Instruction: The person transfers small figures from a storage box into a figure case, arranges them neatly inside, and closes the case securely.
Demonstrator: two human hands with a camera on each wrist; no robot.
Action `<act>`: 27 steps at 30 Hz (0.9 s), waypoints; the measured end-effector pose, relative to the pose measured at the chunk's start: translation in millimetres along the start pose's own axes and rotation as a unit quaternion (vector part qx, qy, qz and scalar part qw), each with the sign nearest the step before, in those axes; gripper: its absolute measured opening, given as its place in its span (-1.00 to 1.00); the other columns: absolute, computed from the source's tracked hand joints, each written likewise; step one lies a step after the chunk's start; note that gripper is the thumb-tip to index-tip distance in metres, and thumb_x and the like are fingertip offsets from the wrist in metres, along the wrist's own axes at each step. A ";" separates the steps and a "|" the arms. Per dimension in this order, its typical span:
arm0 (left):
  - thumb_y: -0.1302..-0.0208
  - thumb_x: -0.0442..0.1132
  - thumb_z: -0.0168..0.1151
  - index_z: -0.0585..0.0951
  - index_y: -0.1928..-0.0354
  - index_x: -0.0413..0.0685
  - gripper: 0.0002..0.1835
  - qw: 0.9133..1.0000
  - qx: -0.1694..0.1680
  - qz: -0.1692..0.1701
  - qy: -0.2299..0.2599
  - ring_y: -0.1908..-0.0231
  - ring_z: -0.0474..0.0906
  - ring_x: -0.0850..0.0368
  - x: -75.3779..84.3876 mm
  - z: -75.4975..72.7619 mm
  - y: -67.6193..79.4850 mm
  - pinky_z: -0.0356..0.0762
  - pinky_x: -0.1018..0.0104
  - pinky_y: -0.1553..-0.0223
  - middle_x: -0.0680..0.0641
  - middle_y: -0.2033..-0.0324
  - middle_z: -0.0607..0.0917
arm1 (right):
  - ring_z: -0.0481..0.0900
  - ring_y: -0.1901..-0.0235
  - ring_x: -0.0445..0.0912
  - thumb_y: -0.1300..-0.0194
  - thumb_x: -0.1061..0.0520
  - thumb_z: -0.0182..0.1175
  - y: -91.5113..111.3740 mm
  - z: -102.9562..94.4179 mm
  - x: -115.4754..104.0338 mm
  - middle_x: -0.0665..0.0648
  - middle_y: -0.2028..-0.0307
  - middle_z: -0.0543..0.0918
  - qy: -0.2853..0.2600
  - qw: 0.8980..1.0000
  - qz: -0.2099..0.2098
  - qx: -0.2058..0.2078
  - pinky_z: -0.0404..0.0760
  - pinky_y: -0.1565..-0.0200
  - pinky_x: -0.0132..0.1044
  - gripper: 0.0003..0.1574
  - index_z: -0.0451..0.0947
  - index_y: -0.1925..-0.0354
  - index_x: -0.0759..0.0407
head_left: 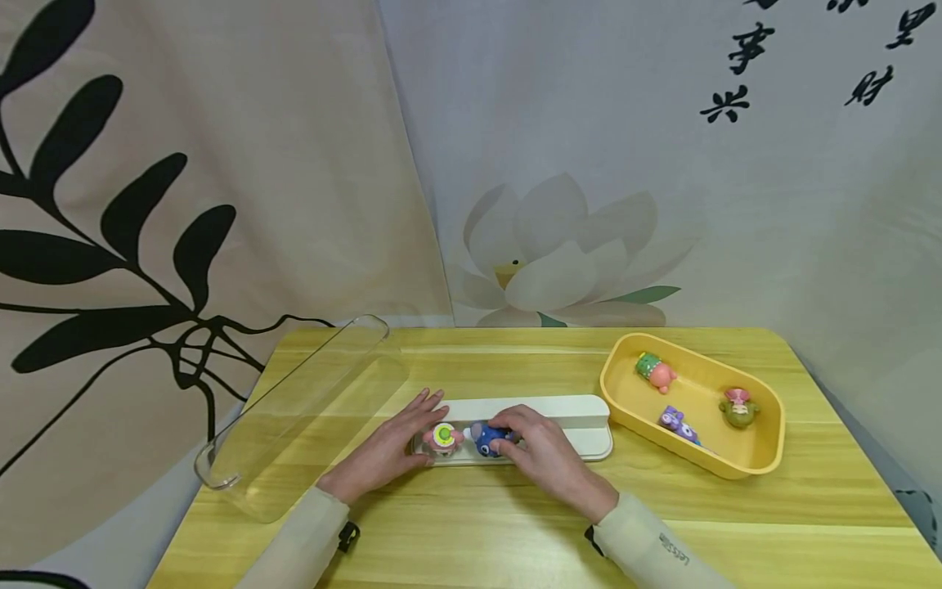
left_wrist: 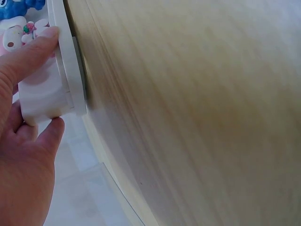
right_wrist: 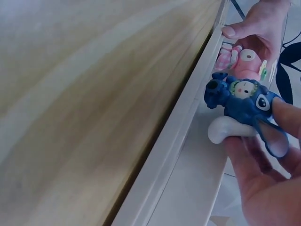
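My right hand pinches a blue long-eared toy figurine between thumb and fingers, over the white stepped display base. Beside it on the base's left part stands a pink toy figurine with a yellow-green and white top. My left hand grips the left end of the base. In the left wrist view its thumb lies at the front edge next to the pink figurine, and other fingers bend around the base's end. The right wrist view shows the blue figurine's face and a white curved part under it.
A yellow tray at the right holds a green-and-pink figurine, a purple figurine and an olive-green figurine with pink. A long clear cover lies at the left of the wooden table. Printed cloth hangs behind.
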State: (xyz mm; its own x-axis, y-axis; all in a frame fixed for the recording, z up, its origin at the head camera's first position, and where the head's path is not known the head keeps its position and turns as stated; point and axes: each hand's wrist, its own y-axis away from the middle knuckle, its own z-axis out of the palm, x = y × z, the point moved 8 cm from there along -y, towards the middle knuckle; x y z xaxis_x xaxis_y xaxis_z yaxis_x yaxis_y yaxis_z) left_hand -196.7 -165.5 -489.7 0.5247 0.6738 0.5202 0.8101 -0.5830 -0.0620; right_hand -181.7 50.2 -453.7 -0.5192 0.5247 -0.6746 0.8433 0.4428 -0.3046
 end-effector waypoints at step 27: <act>-0.19 -0.25 0.54 0.34 -0.55 -0.03 -0.11 1.000 0.003 0.003 0.005 -0.61 -0.07 -0.05 1.6 -1.8 0.8 0.14 -0.11 -0.51 0.02 -0.62 0.09 | 0.66 0.18 -0.21 -0.21 0.16 0.53 -6.1 -4.7 3.4 0.01 0.05 0.71 0.036 0.999 0.030 0.002 0.72 0.15 -0.30 -0.51 0.67 -0.10 0.15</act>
State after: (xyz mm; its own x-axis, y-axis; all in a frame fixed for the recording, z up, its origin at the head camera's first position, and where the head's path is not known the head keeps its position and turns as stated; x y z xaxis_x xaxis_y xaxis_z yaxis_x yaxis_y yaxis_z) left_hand -195.7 -165.7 -487.3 0.5277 0.6657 0.5276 0.8082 -0.5847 -0.0705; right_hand -189.3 52.8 -451.0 -0.4769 0.6010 -0.6414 0.8733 0.4063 -0.2687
